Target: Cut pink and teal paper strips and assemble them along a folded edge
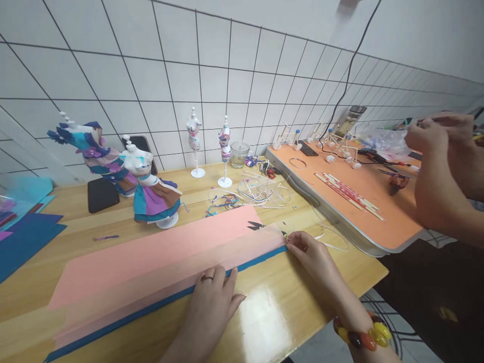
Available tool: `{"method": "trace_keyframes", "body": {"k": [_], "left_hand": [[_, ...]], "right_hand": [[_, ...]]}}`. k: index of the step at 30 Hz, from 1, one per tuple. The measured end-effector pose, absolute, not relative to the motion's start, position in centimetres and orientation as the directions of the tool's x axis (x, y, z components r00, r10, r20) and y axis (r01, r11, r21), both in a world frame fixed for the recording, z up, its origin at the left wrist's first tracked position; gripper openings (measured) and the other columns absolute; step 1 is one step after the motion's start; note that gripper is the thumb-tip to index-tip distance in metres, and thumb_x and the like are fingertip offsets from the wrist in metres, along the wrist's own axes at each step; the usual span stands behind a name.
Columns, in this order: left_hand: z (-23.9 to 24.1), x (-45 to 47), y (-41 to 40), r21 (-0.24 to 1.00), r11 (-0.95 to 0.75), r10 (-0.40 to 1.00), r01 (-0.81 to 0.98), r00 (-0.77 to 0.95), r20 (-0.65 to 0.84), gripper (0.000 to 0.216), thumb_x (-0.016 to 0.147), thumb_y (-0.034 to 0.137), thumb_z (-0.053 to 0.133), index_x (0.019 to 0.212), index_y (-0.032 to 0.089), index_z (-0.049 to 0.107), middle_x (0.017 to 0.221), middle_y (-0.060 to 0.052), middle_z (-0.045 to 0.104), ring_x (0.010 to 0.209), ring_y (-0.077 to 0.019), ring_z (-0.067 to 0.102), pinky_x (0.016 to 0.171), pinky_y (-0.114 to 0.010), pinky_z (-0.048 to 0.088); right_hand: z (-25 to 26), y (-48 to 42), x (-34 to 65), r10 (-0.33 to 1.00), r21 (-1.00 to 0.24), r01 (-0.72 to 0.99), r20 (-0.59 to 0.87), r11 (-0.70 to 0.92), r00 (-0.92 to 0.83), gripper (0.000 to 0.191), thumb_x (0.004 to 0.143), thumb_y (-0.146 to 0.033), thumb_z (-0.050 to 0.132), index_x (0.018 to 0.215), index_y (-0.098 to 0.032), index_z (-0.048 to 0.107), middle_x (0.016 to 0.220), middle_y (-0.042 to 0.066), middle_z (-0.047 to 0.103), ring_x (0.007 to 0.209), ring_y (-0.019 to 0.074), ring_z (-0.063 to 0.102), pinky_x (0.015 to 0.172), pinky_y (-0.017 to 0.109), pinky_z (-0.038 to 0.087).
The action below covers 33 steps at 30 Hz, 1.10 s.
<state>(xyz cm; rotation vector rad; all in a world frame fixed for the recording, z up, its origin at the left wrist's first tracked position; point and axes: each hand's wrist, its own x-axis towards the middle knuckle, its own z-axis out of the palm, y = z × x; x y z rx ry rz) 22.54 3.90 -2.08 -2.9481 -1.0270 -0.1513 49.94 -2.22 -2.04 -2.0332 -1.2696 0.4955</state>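
A long pink sheet [162, 242] lies across the wooden table, with a see-through band along its front side. A narrow blue strip [166, 301] runs along the band's near edge. My left hand [214, 300] rests on the strip with its fingers stretched out, pressing near the middle. At the strip's right end my right hand [308, 252] is closed in a pinch; the exact contact is partly hidden by the fingers. Scissors [256, 225] with dark blades lie on the pink sheet, close to the right hand, their handles partly covered.
Small dress forms stand behind, two in layered dresses [157, 196] and two slim wrapped ones [225, 148]. A glass cup [239, 154] and tangled ribbons [260, 190] lie near the wall. On the orange table [325, 166], at right, another person's hands [438, 133] hover.
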Motion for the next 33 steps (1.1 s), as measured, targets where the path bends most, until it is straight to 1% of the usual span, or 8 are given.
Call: {"method": "trace_keyframes", "body": {"k": [3, 9, 19, 24, 27, 30, 31, 33], "left_hand": [[-2.3, 22.5, 3.9, 0.022, -0.785, 0.618, 0.62, 0.779, 0.104, 0.043, 0.079, 0.039, 0.062, 0.119, 0.021, 0.057, 0.086, -0.007, 0.058, 0.077, -0.0223, 0.057, 0.066, -0.036, 0.048], [-2.4, 22.6, 3.9, 0.026, -0.778, 0.627, 0.628, 0.773, 0.094, 0.044, 0.078, 0.038, 0.063, 0.118, 0.021, 0.058, 0.086, -0.007, 0.058, 0.079, -0.0235, 0.057, 0.067, -0.037, 0.048], [-2.3, 22.6, 3.9, 0.032, -0.779, 0.625, 0.626, 0.773, 0.107, 0.044, 0.078, 0.038, 0.063, 0.119, 0.021, 0.058, 0.084, -0.007, 0.058, 0.076, -0.0227, 0.057, 0.065, -0.036, 0.048], [-2.3, 22.6, 3.9, 0.029, -0.779, 0.625, 0.626, 0.771, 0.123, 0.043, 0.078, 0.037, 0.063, 0.117, 0.021, 0.059, 0.085, -0.007, 0.058, 0.075, -0.0219, 0.056, 0.065, -0.034, 0.047], [-2.1, 22.6, 3.9, 0.027, -0.782, 0.622, 0.623, 0.776, 0.106, 0.043, 0.078, 0.036, 0.063, 0.118, 0.021, 0.058, 0.085, -0.007, 0.059, 0.075, -0.0224, 0.057, 0.065, -0.035, 0.047], [-2.0, 22.6, 3.9, 0.033, -0.78, 0.625, 0.624, 0.776, 0.091, 0.044, 0.078, 0.037, 0.063, 0.119, 0.021, 0.058, 0.086, -0.007, 0.06, 0.075, -0.0229, 0.058, 0.065, -0.036, 0.048], [-2.1, 22.6, 3.9, 0.035, -0.779, 0.626, 0.626, 0.775, 0.088, 0.044, 0.079, 0.037, 0.062, 0.119, 0.021, 0.057, 0.086, -0.007, 0.06, 0.075, -0.0231, 0.058, 0.065, -0.036, 0.048], [-2.1, 22.6, 3.9, 0.04, -0.779, 0.626, 0.625, 0.775, 0.083, 0.044, 0.079, 0.038, 0.062, 0.119, 0.021, 0.057, 0.086, -0.007, 0.06, 0.075, -0.0232, 0.058, 0.066, -0.037, 0.048]], "right_hand": [[-1.9, -1.9, 49.9, 0.901, -0.693, 0.657, 0.025, -0.297, 0.433, 0.015, 0.077, -0.032, 0.052, 0.088, -0.021, 0.056, 0.082, 0.004, 0.065, 0.075, 0.0198, 0.06, 0.067, 0.031, 0.045], [-1.8, -1.5, 49.8, 0.914, -0.615, 0.727, 0.026, -0.304, 0.404, 0.018, 0.077, -0.027, 0.05, 0.094, -0.023, 0.052, 0.078, 0.002, 0.065, 0.074, 0.0206, 0.06, 0.066, 0.032, 0.044], [-1.7, -1.2, 49.7, 0.919, -0.567, 0.761, 0.017, -0.315, 0.393, 0.024, 0.076, -0.025, 0.048, 0.1, -0.023, 0.049, 0.075, 0.001, 0.064, 0.07, 0.0198, 0.06, 0.064, 0.031, 0.042], [-1.9, -1.1, 50.0, 0.893, -0.567, 0.758, 0.083, -0.323, 0.443, 0.025, 0.077, -0.028, 0.049, 0.1, -0.02, 0.051, 0.076, 0.003, 0.062, 0.069, 0.019, 0.058, 0.063, 0.03, 0.044], [-1.4, -1.7, 50.1, 0.845, -0.567, 0.738, 0.13, -0.366, 0.519, 0.028, 0.081, -0.032, 0.046, 0.105, -0.018, 0.051, 0.081, 0.005, 0.061, 0.068, 0.0184, 0.058, 0.062, 0.03, 0.044], [-0.8, -2.9, 49.4, 0.789, -0.559, 0.723, 0.186, -0.405, 0.585, 0.029, 0.084, -0.037, 0.045, 0.107, -0.02, 0.051, 0.086, 0.006, 0.062, 0.07, 0.0184, 0.059, 0.06, 0.03, 0.046], [-0.7, -3.3, 48.9, 0.79, -0.553, 0.735, 0.205, -0.393, 0.577, 0.027, 0.085, -0.037, 0.045, 0.106, -0.021, 0.052, 0.089, 0.006, 0.063, 0.072, 0.0188, 0.06, 0.061, 0.03, 0.047], [-0.8, -4.2, 47.4, 0.844, -0.526, 0.799, 0.253, -0.291, 0.473, 0.024, 0.087, -0.034, 0.044, 0.105, -0.023, 0.053, 0.096, 0.008, 0.064, 0.081, 0.021, 0.062, 0.068, 0.033, 0.05]]}}
